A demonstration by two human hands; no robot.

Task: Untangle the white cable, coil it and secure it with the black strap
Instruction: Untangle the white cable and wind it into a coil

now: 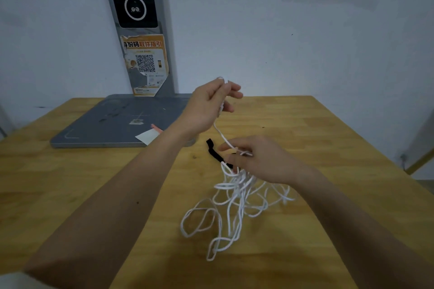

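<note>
The white cable (231, 197) hangs in a loose tangle of several loops over the wooden table (70, 183). My left hand (206, 108) is raised above the table and pinches one end of the cable between thumb and fingers. A taut strand runs from it down to my right hand (260, 159), which grips the top of the tangle. The black strap (215, 151) lies on the table just left of my right hand, and that hand hides part of it.
A grey flat base (112, 122) of an upright device (137, 30) stands at the back left against the wall. A white paper slip (147, 136) and a pink strip (156, 128) lie on its near edge. The table's right edge runs close by.
</note>
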